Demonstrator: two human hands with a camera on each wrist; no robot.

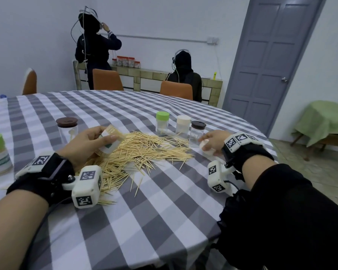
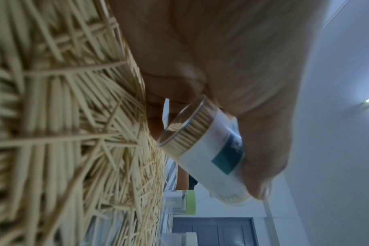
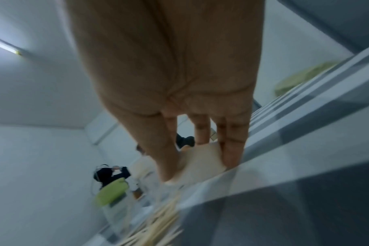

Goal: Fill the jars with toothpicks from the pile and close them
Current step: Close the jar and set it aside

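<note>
The jar (image 1: 110, 140), packed full and lidless, tilts in the left hand (image 1: 86, 142) just above the pile's (image 1: 144, 151) near-left edge, likely held up to be capped. The right hand (image 1: 213, 142) grasps a white lid (image 1: 208, 150) on the cloth right of the pile, apparently fetching it.

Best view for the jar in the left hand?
Left wrist: the jar fills mid-frame, label and packed toothpicks sharp, held by the left hand. Head view shows it small, partly covered by fingers. Right wrist doesn't show it.
</note>
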